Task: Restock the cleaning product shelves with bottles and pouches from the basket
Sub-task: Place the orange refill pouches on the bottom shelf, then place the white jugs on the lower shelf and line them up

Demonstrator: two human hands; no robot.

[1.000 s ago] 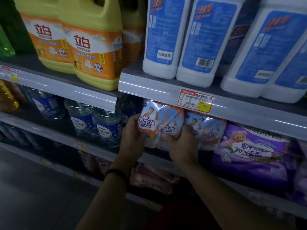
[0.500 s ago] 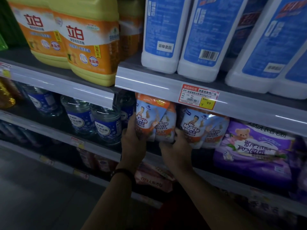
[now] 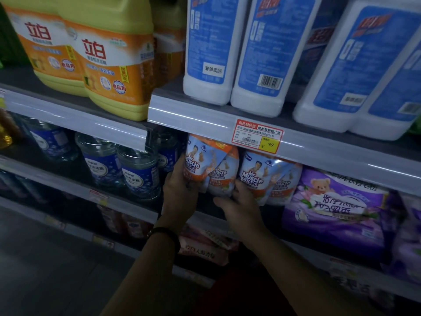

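A pair of orange-and-blue Mr Muscle pouches [image 3: 210, 165] stands upright on the middle shelf [image 3: 136, 207], just under the price tag. My left hand [image 3: 180, 192] grips the left pouch from its left side and bottom. My right hand [image 3: 241, 206] holds the lower right edge of the pair, thumb pointing left. A second pair of Mr Muscle pouches [image 3: 268, 176] stands touching them on the right. The basket is not in view.
Clear bottles with blue labels [image 3: 136, 172] stand left of the pouches, purple softener packs [image 3: 337, 208] to the right. Yellow jugs [image 3: 114, 65] and white bottles [image 3: 259, 53] fill the shelf above. Pink packs [image 3: 205, 245] lie on the shelf below.
The pouches went from tilted to upright and sit further back on the shelf. My right hand slid down to their lower edge.
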